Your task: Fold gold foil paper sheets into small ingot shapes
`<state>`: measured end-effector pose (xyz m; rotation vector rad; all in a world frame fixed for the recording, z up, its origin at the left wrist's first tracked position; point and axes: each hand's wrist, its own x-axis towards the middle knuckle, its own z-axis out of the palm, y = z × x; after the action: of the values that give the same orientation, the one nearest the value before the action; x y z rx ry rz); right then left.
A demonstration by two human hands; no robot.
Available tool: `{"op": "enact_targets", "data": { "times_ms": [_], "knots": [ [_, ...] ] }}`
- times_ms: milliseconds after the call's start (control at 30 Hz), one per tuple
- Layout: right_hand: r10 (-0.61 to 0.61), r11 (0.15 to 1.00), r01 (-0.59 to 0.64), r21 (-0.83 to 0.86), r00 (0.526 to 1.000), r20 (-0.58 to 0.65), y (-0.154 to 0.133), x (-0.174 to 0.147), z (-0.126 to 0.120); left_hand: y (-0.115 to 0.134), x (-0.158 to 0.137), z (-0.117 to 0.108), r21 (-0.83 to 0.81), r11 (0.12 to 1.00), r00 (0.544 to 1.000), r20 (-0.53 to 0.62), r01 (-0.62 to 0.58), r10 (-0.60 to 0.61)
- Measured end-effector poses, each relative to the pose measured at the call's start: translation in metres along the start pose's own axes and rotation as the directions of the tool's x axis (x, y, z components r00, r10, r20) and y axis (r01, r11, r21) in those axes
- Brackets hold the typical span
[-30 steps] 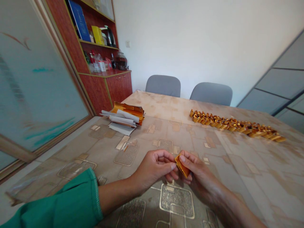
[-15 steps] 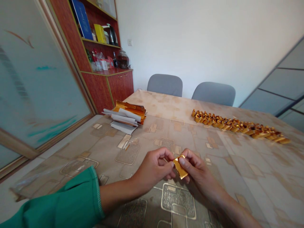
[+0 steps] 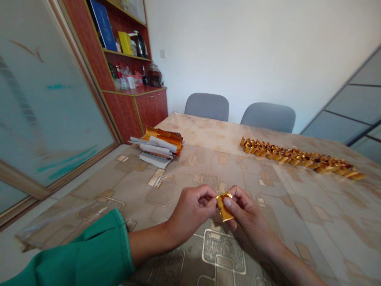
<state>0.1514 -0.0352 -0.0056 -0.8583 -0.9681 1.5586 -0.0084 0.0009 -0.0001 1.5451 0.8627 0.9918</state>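
Note:
A small folded piece of gold foil paper (image 3: 225,209) is held between both hands above the near part of the table. My right hand (image 3: 248,210) grips it with the thumb pressed on its face and the fingers behind. At its upper left edge, the thumb and forefinger of my left hand (image 3: 193,210) pinch the corner; the other left fingers are curled in. To the far right lies a long row of folded gold foil pieces (image 3: 297,157). A stack of gold and grey-backed foil sheets (image 3: 162,145) lies at the left, curling at its edges.
The table (image 3: 119,190) has a patterned cover. Two grey chairs (image 3: 206,106) stand along its far side by the white wall. A red-brown cabinet (image 3: 150,105) with bottles, a glass jar (image 3: 154,75) and a kettle is at the left, beside a frosted sliding door (image 3: 50,103).
The foil piece has turned a little more upright, and its lower end has shifted slightly left. The left fingers have curled in closer at its edge. Stack and row are unmoved.

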Motion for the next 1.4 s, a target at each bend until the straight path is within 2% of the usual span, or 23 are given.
{"op": "enact_targets", "data": {
  "times_ms": [100,267,467,667,833,1033,1200,1400],
  "knots": [
    [0.0,1.0,0.0,0.017,1.0,-0.001,0.001,0.0,0.0,0.0,-0.001,0.003,-0.162,0.978,0.991,0.034,0.132,-0.128],
    [0.027,1.0,-0.027,-0.005,1.0,-0.002,0.001,0.002,-0.002,0.0,-0.001,0.004,-0.223,0.961,0.986,0.06,0.166,-0.156],
    [0.021,0.999,-0.022,0.033,0.999,0.029,0.001,0.002,-0.004,-0.001,0.001,0.003,-0.349,0.904,0.966,0.159,0.248,-0.204],
    [0.022,0.999,-0.022,-0.029,1.0,0.011,-0.002,0.001,-0.002,-0.003,0.002,0.001,-0.35,0.896,0.96,0.16,0.273,-0.23],
    [0.04,0.998,-0.04,-0.046,0.999,-0.005,-0.006,0.002,-0.003,-0.004,0.002,0.0,-0.393,0.861,0.944,0.205,0.322,-0.26],
    [0.149,0.986,-0.151,0.064,0.988,0.036,-0.011,0.002,-0.012,0.002,0.0,0.002,-0.418,0.86,0.945,0.264,0.293,-0.193],
    [0.182,0.974,-0.193,0.117,0.978,0.097,-0.007,0.0,-0.013,0.003,-0.002,0.004,-0.464,0.817,0.933,0.275,0.342,-0.234],
    [0.192,0.976,-0.201,0.088,0.976,0.099,-0.007,-0.002,-0.009,0.003,-0.003,0.002,-0.501,0.78,0.922,0.286,0.376,-0.261]
  ]
}}
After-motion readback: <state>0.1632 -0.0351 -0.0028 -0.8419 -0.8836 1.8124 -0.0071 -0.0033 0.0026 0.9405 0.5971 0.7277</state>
